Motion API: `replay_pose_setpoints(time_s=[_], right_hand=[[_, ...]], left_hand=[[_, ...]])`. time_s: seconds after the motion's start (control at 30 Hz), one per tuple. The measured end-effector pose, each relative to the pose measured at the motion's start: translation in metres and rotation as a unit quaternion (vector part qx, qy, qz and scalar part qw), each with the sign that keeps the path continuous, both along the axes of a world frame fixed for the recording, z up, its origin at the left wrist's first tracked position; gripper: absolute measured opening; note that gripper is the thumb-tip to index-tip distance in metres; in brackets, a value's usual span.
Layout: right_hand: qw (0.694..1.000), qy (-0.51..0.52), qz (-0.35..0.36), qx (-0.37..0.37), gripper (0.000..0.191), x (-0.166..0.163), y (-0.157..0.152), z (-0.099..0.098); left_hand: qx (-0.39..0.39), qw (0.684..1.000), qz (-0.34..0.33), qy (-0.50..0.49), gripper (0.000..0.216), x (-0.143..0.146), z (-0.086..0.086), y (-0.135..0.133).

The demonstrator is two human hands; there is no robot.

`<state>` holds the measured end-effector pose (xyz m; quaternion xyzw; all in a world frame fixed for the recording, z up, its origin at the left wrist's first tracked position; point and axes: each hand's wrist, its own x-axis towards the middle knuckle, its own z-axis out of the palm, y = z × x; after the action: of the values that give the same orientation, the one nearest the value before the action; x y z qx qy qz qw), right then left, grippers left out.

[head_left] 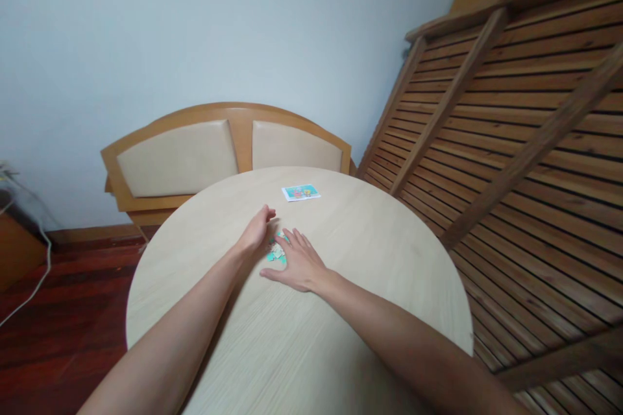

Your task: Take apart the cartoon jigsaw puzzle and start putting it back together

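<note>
Small heap of teal and white flat jigsaw pieces point(275, 251) sits at centre frame on the round pale wood-grain surface point(370, 259), between the two hands. The visible part of the heap runs lower left to upper right. Single pieces are too small to tell which way each one points.

Left hand point(256, 233): stands on its little-finger edge just left of the heap, fingers straight and held together, not clenched, gripping nothing. Its palm faces the pieces; can't tell if it touches them.

Right hand point(298, 264): palm down, flat on the surface, fingers point(288, 241) spread and released, tips lying over the right side of the heap. Nothing grasped.

Both bare forearms come in from the bottom of the frame.

Small rectangular card with a blue cartoon print point(300, 192): lies flat, print up, above the hands toward the far rim, well apart from the heap. Long axis left-right, right end tipped slightly toward the camera.

Behind the surface, a wooden headboard with two beige padded panels point(178, 157) stands against the pale blue wall. Right side of frame: slatted wooden bed frame point(511, 142), leaning. Lower left: dark red wood floor point(68, 311).
</note>
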<state>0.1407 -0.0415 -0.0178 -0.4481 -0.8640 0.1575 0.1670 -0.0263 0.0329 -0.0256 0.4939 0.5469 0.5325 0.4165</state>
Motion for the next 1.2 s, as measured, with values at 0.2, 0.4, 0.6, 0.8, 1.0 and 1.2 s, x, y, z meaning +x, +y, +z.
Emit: replay_pose_setpoints(time_s=[0.2, 0.4, 0.6, 0.8, 1.0, 1.2], right_hand=[[0.998, 0.022, 0.008, 0.062, 0.067, -0.066, 0.036, -0.001], [0.996, 0.050, 0.028, 0.074, 0.046, -0.137, 0.078, 0.003], [0.956, 0.281, -0.010, -0.081, 0.042, -0.169, 0.127, -0.002], [0.771, 0.588, -0.090, -0.228, 0.067, -0.132, 0.167, -0.010], [0.782, 0.570, -0.099, -0.231, 0.064, -0.068, 0.155, -0.009], [0.959, 0.274, 0.015, -0.067, 0.046, 0.041, 0.106, -0.003]], left_hand=[[0.027, 0.989, 0.118, 0.088, 0.053, -0.041, 0.011, 0.004], [0.050, 0.946, 0.264, 0.182, 0.057, -0.088, 0.020, 0.003], [0.032, 0.951, 0.252, 0.178, 0.070, -0.111, 0.014, 0.014], [0.016, 0.875, 0.130, 0.465, 0.085, -0.084, 0.006, 0.008], [0.031, 0.801, 0.060, 0.595, 0.078, -0.064, 0.000, -0.004], [0.126, 0.762, 0.110, 0.626, 0.045, -0.048, 0.014, -0.008]])
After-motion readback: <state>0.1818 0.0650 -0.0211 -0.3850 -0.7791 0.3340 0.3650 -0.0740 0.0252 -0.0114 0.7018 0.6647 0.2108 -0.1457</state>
